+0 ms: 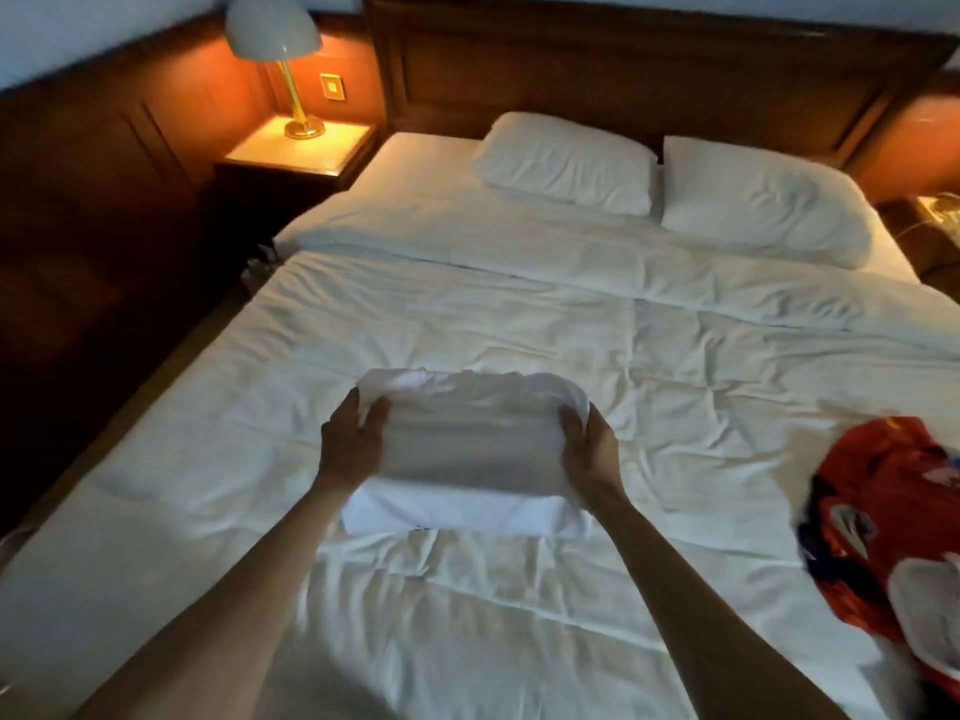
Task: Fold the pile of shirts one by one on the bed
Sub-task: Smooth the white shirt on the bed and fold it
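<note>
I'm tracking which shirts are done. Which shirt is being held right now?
The white shirt mid-bed, gripped at its ends by the left hand and right hand. The red shirt lies untouched at the right edge.

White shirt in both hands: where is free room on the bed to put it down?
Free: bare duvet between the white shirt and the pillows, and left of the left hand. Crowded: the right edge, with the red shirt pile.

Matt white cloth shirt (470, 433), creased cotton-like bed (519, 314) cover, glossy wooden headboard (623, 70), shiny brass-coloured lamp (291, 85) stem
</note>
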Demonstrator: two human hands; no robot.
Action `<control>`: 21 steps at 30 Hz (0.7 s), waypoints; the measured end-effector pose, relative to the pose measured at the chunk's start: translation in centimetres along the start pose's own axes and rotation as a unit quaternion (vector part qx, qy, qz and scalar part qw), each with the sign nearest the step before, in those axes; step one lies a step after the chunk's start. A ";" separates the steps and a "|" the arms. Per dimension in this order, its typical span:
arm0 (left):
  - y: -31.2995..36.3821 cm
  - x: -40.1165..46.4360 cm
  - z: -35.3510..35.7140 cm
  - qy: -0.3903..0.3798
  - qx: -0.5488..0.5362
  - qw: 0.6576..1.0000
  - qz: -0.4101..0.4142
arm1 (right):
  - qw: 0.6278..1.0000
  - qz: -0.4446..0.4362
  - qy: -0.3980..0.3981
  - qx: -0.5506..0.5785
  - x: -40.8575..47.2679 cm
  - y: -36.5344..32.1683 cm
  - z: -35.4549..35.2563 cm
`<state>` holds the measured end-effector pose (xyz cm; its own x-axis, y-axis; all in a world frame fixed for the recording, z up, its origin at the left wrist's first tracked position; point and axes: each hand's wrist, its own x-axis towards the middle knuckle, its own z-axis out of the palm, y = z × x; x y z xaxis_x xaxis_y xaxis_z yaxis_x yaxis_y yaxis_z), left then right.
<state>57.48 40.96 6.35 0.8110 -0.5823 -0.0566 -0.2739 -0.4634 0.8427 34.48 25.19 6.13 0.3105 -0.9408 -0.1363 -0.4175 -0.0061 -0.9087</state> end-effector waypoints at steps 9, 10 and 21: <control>13.8 0.3 -20.4 0.149 -0.001 0.988 0.050 | 0.980 -0.182 -0.074 0.039 -1.0 -24.5 0.9; 14.1 0.0 -22.7 0.163 -0.002 0.986 0.044 | 0.976 -0.196 -0.085 0.039 -1.6 -26.5 1.9; 6.5 -11.7 -50.9 0.352 0.031 0.935 -0.031 | 0.909 -0.321 -0.252 0.080 -18.8 -41.7 22.0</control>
<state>72.57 78.77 39.72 0.9595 0.0215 0.2810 -0.2270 -0.5320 0.8158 64.87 50.59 37.89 0.8154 -0.4853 0.3156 0.1049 -0.4122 -0.9050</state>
